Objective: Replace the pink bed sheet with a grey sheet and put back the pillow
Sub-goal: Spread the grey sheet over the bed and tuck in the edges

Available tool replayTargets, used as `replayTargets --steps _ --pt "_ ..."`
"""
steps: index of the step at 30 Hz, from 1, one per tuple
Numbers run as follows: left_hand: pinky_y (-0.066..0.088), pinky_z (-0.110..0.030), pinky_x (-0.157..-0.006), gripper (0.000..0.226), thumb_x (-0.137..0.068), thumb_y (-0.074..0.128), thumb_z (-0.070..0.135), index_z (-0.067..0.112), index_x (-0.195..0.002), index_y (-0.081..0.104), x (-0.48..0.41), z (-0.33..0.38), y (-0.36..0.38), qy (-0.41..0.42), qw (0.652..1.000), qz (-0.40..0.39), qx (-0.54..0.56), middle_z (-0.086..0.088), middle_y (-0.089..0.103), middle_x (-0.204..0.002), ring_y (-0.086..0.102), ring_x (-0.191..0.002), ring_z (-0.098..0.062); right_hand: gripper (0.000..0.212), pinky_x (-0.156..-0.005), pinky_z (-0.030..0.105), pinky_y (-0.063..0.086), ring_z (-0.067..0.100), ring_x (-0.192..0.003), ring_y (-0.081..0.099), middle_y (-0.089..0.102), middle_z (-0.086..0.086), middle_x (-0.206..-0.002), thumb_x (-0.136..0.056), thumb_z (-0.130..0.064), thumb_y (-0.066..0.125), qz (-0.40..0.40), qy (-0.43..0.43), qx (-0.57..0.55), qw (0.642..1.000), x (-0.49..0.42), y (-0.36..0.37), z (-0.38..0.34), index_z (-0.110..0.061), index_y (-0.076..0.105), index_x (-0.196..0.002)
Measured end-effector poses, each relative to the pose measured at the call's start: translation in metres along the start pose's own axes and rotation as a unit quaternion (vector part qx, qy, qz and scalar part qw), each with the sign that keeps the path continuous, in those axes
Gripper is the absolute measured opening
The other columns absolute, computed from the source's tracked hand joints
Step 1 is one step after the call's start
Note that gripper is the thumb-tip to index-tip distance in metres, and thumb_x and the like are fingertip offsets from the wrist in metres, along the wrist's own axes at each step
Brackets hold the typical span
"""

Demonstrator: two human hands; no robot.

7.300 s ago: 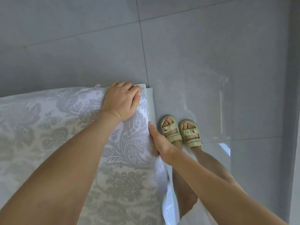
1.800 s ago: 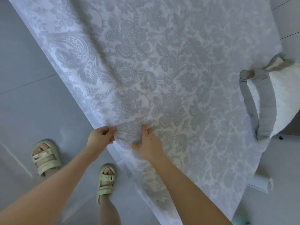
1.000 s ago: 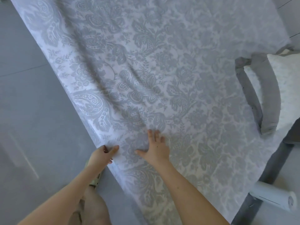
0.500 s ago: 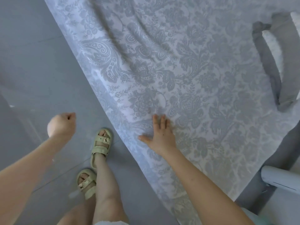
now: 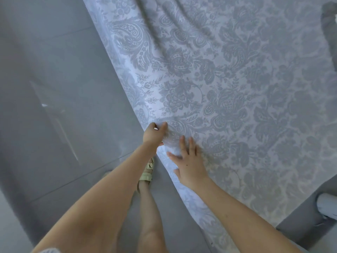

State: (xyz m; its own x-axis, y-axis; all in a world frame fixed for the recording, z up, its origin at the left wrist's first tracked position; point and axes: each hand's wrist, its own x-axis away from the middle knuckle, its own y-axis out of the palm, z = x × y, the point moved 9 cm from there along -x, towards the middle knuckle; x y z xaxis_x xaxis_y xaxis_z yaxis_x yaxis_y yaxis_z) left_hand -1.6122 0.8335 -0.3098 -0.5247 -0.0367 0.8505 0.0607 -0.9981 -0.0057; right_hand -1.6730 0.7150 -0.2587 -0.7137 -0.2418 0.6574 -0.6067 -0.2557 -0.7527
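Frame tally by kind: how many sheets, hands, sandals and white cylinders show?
Grey patterned sheet: 1
Hands: 2 (left hand pinches its edge, right hand lies flat on it)
Sandal: 1 plainly seen
White cylinder, cut off at the right edge: 1
Total: 5

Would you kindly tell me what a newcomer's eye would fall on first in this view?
The grey sheet, with its large floral pattern, fills most of the view from the top to the lower right. At its near edge the left hand pinches the fabric, while the right hand lies flat on it just beside, fingers spread. Below them a pale green sandal stands on the grey tiled floor.
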Motion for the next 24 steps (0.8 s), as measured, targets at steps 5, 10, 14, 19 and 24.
replayTargets --steps 5,10,14,19,24 --pt "0.039 -0.036 -0.058 0.041 -0.097 0.044 0.039 0.014 -0.066 0.037 0.0 0.025 -0.02 0.071 0.952 -0.003 -0.298 -0.001 0.043 -0.061 0.047 -0.061 -0.022 0.034 -0.1 0.042 0.042 0.037 -0.124 0.05 0.046 0.014 -0.142 -0.086 -0.033 0.065 -0.015 -0.058 -0.117 0.991 -0.005 -0.048 0.017 -0.03 0.065 -0.12" --pt "0.034 -0.028 -0.058 0.043 -0.096 0.05 0.037 0.013 -0.061 0.042 0.007 0.019 -0.025 -0.002 0.97 -0.071 -0.232 0.001 0.044 -0.057 0.04 -0.05 -0.016 0.041 -0.092 0.031 0.046 0.02 -0.117 0.057 0.061 0.003 -0.129 -0.098 -0.029 0.045 0.009 0.01 -0.224 0.974 -0.05 -0.13 0.057 -0.025 0.047 -0.139" --pt "0.036 -0.018 -0.048 0.038 -0.097 0.047 0.038 0.014 -0.069 0.056 -0.003 0.021 -0.028 -0.06 0.961 -0.127 -0.238 0.0 0.058 -0.063 0.048 -0.053 -0.013 0.045 -0.09 0.03 0.044 0.022 -0.111 0.058 0.056 0.002 -0.134 -0.099 -0.03 0.045 0.056 -0.005 -0.19 0.98 -0.106 -0.184 0.048 -0.026 0.04 -0.144" --pt "0.043 -0.033 -0.072 0.029 -0.095 0.045 0.039 0.015 -0.083 0.057 -0.057 0.102 -0.1 0.0 0.997 0.04 -0.064 -0.003 0.058 -0.082 0.051 -0.065 -0.018 0.055 -0.105 0.035 0.033 0.021 -0.138 0.032 0.032 0.001 -0.152 -0.097 -0.036 0.045 0.13 0.014 -0.202 0.97 -0.188 -0.236 0.054 -0.023 0.029 -0.148" --pt "0.05 -0.038 -0.084 0.022 -0.094 0.047 0.032 0.015 -0.103 0.057 -0.103 0.192 -0.167 0.067 0.993 0.09 -0.039 0.004 0.06 -0.082 0.056 -0.08 -0.021 0.075 -0.113 0.05 0.021 0.039 -0.141 0.017 0.014 0.022 -0.155 -0.092 -0.06 0.035 0.088 0.301 -0.234 0.92 -0.254 -0.238 0.155 -0.022 0.011 -0.152"
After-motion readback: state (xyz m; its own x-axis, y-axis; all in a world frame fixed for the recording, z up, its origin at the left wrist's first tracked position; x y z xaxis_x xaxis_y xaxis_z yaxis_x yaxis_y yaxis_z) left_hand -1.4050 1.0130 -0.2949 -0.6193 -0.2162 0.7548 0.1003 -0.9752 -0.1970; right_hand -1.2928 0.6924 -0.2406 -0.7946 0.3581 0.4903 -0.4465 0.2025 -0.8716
